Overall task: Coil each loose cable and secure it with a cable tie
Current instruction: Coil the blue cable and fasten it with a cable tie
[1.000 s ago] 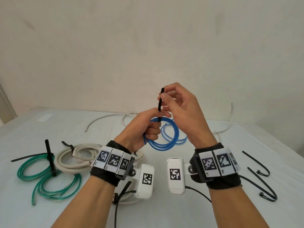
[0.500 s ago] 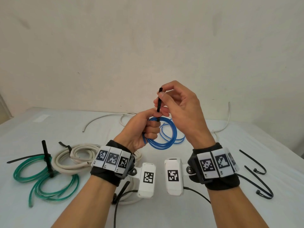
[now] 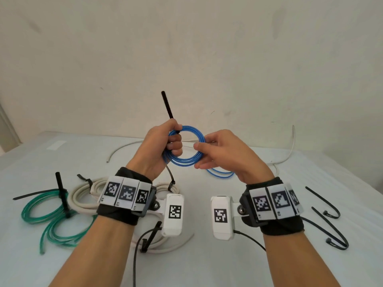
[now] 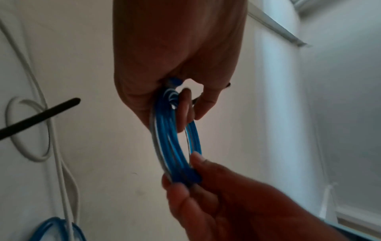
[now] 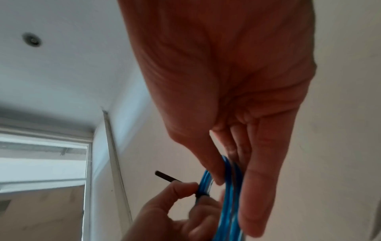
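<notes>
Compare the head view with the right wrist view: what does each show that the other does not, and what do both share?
Head only: the tied green coil, the cream coil and spare black ties on the table.
Right wrist only: the ceiling light and doorway.
Both: the blue coil, gripped by the left hand at its black tie, pinched opposite by the right hand.

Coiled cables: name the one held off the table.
The blue coil, gripped by the left hand and pinched by the right hand. The green coil and cream coil lie on the table.
</notes>
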